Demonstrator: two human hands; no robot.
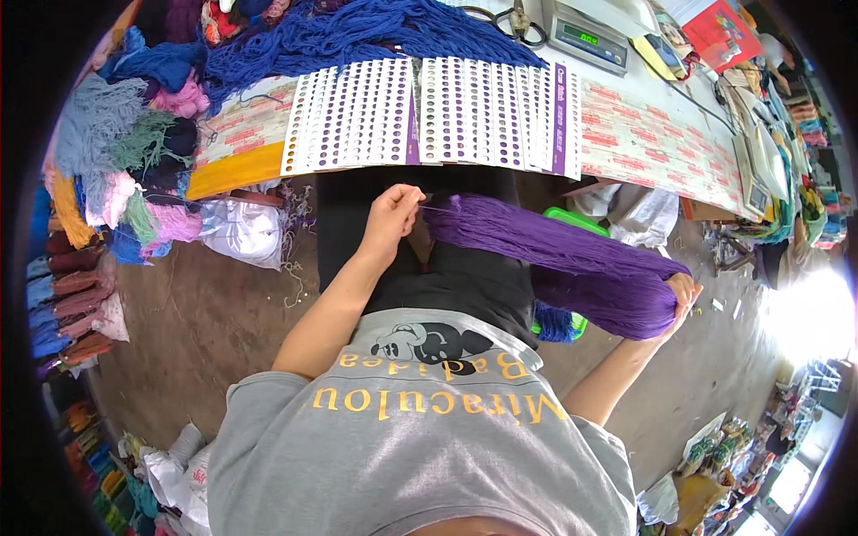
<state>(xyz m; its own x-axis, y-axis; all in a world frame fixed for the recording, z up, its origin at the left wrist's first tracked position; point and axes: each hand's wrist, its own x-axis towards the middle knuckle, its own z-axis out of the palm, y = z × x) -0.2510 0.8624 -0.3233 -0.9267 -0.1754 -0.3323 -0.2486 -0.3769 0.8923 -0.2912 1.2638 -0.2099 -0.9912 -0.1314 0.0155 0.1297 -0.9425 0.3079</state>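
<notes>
A long hank of purple yarn (554, 241) stretches across my lap, just below the table edge. My right hand (684, 299) is inside its right-hand end, fingers curled round the looped strands. At the hank's left end, my left hand (391, 219) is closed in a pinch on a thin purple strand (435, 208) that runs to the yarn. Two fanned sets of color cards (349, 116) with rows of purple and grey dots lie on the table (657, 134) in front of me. Behind them spreads a heap of blue yarn (357, 36).
A digital scale (585, 40) and black-handled scissors (523, 27) sit at the back of the table. Mixed yarn hanks (134, 134) pile up on the left. Under the table are a white bag (241, 232) and a green basket (576, 221). Another scale (758, 170) stands at the right.
</notes>
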